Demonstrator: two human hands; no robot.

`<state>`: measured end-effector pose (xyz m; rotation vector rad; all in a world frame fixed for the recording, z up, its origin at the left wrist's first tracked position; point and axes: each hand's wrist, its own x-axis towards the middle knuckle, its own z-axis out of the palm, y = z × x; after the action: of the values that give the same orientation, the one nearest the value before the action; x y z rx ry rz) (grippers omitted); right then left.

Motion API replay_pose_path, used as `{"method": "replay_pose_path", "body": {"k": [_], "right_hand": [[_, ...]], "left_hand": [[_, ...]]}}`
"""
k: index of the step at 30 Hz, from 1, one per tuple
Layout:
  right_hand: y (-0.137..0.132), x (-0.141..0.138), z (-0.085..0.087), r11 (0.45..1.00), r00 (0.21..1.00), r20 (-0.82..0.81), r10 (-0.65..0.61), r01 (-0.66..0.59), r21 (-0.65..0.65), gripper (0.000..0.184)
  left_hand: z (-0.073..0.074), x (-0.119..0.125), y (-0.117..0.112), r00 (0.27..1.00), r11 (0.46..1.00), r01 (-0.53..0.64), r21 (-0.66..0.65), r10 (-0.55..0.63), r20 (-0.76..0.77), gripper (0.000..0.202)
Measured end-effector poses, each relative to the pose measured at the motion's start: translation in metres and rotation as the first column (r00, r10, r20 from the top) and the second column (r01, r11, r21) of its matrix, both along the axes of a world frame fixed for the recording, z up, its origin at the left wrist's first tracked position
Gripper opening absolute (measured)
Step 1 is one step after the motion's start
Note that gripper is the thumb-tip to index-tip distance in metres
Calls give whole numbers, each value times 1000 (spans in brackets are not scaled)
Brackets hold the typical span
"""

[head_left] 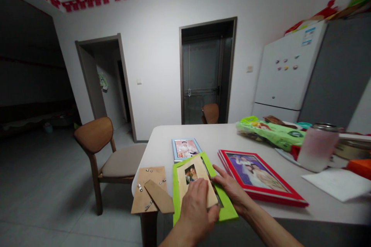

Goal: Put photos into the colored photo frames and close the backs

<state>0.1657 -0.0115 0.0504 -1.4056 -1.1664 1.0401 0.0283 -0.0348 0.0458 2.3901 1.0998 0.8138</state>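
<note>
A green picture frame (224, 204) lies at the near edge of the white table (220, 135). A beige mat (183, 179) with a small photo (191, 173) rests in it. My left hand (197, 206) lies over the mat's near end, fingers curled on it with the thumb at its corner. My right hand (232, 189) rests on the frame's right side, fingers stretched toward the mat's edge. The brown backing board with its stand (150, 193) lies loose to the left of the frame.
A small blue-framed photo (185, 148) sits behind the green frame, a red-framed picture (261, 177) to its right. Further right are green packets (272, 131), a pink jar (317, 146) and a white paper (336, 185). A wooden chair (101, 150) stands left of the table; a fridge (290, 73) behind.
</note>
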Motion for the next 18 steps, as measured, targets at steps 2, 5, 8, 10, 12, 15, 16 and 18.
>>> {"method": "replay_pose_path", "body": {"k": [2,5,8,10,12,15,16,18], "right_hand": [[2,0,2,999,989,-140,36,-38,-14,62],[9,8,-5,1000,984,-177,-5,0,-25,61],[17,20,-18,995,995,53,-83,86,-56,56],[21,29,-29,986,942,306,-137,159,-46,55],[23,35,-38,984,822,551,-146,176,-2,52],[24,39,-47,993,645,757,-103,112,40,46],[25,40,-50,994,604,792,-94,97,44,44],[25,40,-53,995,540,837,-84,84,45,42]], "left_hand": [[9,-2,0,1000,996,-2,95,1,13,48],[16,-22,10,975,970,-178,167,151,162,49],[10,-56,27,847,906,-421,35,379,372,45],[-3,-79,38,768,874,-468,-129,474,430,43],[-19,-96,44,737,849,-451,-276,529,421,41],[-39,-109,44,757,802,-459,-382,578,304,41],[-43,-109,42,778,796,-472,-379,579,246,43],[-44,-108,39,821,801,-494,-339,558,121,46]]}}
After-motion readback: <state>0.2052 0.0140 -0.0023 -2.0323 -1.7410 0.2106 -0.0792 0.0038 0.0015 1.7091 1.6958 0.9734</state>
